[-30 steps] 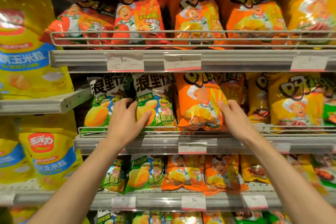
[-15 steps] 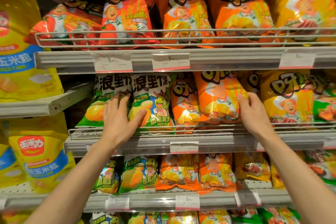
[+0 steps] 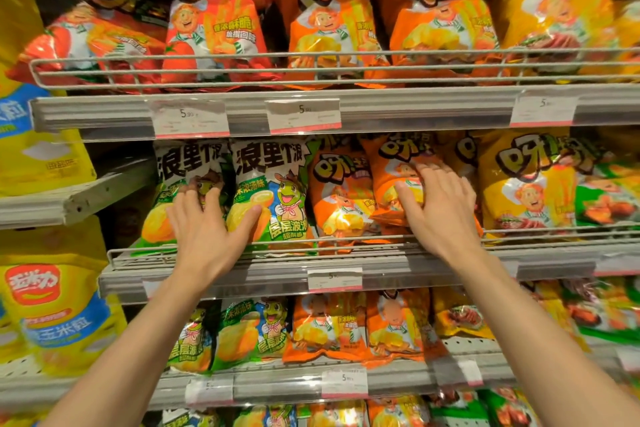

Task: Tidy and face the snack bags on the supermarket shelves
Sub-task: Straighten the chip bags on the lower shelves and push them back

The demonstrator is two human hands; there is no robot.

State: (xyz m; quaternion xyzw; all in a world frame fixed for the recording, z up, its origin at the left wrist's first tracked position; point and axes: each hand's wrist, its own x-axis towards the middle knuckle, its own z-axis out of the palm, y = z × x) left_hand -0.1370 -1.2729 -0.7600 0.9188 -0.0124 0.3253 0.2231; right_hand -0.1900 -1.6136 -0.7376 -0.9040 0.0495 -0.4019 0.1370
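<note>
On the middle shelf (image 3: 277, 274) stand two green-and-white frog bags, then orange chef bags. My left hand (image 3: 204, 222) lies flat with spread fingers on the left frog bag (image 3: 162, 218), its thumb touching the second frog bag (image 3: 273, 191). My right hand (image 3: 440, 204) presses flat on the front of a tilted orange bag (image 3: 391, 163). To its left another orange bag (image 3: 339, 198) stands upright. A yellow chef bag (image 3: 526, 180) stands to the right.
A wire guard rail (image 3: 346, 246) runs along the middle shelf's front. The top shelf (image 3: 415, 104) holds red, orange and yellow chef bags behind its own rail. Yellow corn-snack bags (image 3: 52, 308) fill the left bay. The lower shelf carries more frog and orange bags.
My right hand slid from the orange bag's right edge onto its front, and the bag now leans over. My left hand stayed on the frog bags. The view moved closer.
</note>
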